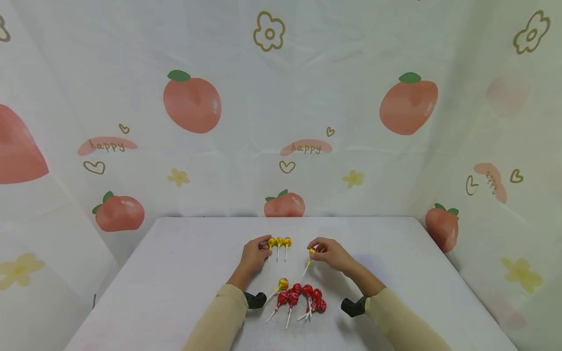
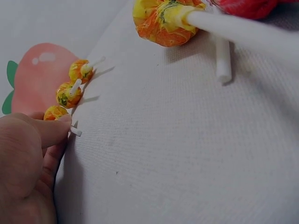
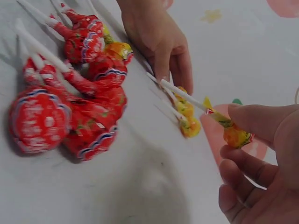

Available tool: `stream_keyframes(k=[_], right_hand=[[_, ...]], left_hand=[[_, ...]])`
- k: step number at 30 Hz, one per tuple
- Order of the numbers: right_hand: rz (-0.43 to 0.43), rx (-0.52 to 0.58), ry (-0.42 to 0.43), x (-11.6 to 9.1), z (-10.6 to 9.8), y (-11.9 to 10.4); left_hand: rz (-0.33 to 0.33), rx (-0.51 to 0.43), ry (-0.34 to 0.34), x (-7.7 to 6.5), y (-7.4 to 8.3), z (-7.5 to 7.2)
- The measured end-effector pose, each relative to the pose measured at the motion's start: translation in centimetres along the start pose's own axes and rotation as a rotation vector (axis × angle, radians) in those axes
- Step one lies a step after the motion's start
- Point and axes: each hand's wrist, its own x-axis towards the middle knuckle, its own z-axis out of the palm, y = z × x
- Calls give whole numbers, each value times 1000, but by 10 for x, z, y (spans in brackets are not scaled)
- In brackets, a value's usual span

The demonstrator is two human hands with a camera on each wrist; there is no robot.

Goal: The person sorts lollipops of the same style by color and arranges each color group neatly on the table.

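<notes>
Three yellow lollipops stand side by side in a row on the white table. My left hand (image 1: 253, 254) pinches the leftmost yellow lollipop (image 2: 54, 112) between thumb and fingers; its white stick points toward me. The middle yellow lollipop (image 1: 279, 241) and the right yellow lollipop (image 1: 287, 242) lie beside it, untouched. To the right of the row, my right hand (image 1: 334, 255) holds another yellow lollipop (image 3: 237, 137) by its wrapped head, between thumb and fingertips. In the right wrist view its white stick slants up and left, off the table.
Nearer to me, between the forearms, lies a loose cluster of several red lollipops (image 1: 308, 290), some overlapping, sticks mostly toward me. One more yellow lollipop (image 1: 283, 283) lies at the cluster's left back edge. A patterned white cloth (image 1: 237, 185) hangs behind the table (image 1: 184, 273).
</notes>
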Motion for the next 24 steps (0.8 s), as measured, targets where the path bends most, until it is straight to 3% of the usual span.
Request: stream_keyframes(k=[13, 24], right_hand=[[-26, -100, -75, 37, 3, -6], [67, -113, -5, 53, 10, 2]], left_hand=[[2, 3, 2, 1, -1, -1], [-9, -4, 0, 0, 1, -1]])
